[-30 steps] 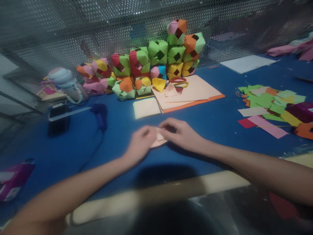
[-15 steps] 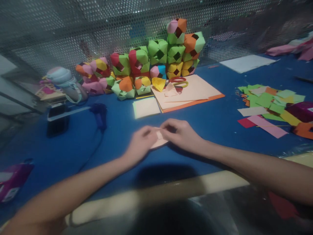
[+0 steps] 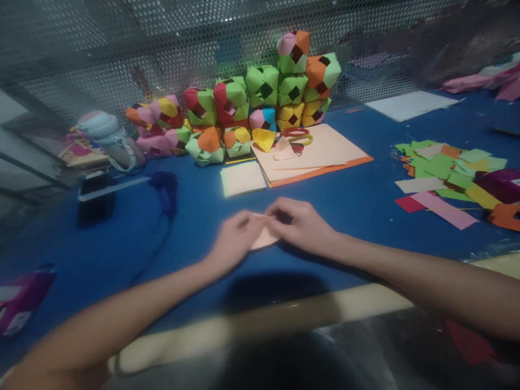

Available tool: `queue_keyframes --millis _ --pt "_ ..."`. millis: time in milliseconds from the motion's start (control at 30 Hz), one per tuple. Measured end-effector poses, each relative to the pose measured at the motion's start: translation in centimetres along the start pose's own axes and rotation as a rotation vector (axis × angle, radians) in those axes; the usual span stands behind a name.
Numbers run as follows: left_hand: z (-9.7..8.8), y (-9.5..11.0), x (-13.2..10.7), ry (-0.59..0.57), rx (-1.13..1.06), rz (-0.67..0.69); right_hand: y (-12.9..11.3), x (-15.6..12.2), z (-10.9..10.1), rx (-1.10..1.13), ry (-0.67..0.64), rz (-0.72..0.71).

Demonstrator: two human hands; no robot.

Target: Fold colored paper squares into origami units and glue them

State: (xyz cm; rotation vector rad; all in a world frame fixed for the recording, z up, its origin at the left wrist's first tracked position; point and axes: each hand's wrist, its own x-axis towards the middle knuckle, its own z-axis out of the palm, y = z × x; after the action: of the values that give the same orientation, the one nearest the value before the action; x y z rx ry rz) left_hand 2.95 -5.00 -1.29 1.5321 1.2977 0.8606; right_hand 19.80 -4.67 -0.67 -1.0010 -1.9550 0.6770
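A small piece of pale peach paper [image 3: 265, 238] is between my two hands, low over the blue table near its front edge. My left hand [image 3: 238, 233] pinches its left side, with the thumb pressed against the fingers. From the other side my right hand [image 3: 298, 219] grips the paper's right part, fingers curled. The fingertips of both hands nearly meet at its upper edge and hide part of it. Beyond my hands lies a stack of small square papers [image 3: 244, 179]. Larger peach sheets [image 3: 329, 143] lie behind it, bearing red-and-yellow scissors [image 3: 300, 138] and a folded yellow paper piece [image 3: 263, 140].
Several folded paper cubes [image 3: 262, 86] are stacked against a perforated metal panel [image 3: 179, 54]. Coloured paper scraps [image 3: 447, 165] lie at right. At left are a bottle [image 3: 109, 138], a dark phone [image 3: 95, 203], a blue corded tool [image 3: 164, 192] and a purple object [image 3: 26, 298].
The fingers have shifted slightly on the peach paper. The small light strip seen on it before no longer shows, and the fingertips now sit closer together at its upper edge.
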Motion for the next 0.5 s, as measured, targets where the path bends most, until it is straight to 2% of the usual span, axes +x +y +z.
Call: queue_keyframes --millis 367,500 --pt "0.36 0.91 -0.77 -0.073 0.147 0.044 0.3 -0.01 0.31 0.021 0.012 -0.096" --pt "0.29 0.7 -0.66 -0.03 0.155 0.049 0.07 -0.01 0.14 0.016 0.004 -0.072"
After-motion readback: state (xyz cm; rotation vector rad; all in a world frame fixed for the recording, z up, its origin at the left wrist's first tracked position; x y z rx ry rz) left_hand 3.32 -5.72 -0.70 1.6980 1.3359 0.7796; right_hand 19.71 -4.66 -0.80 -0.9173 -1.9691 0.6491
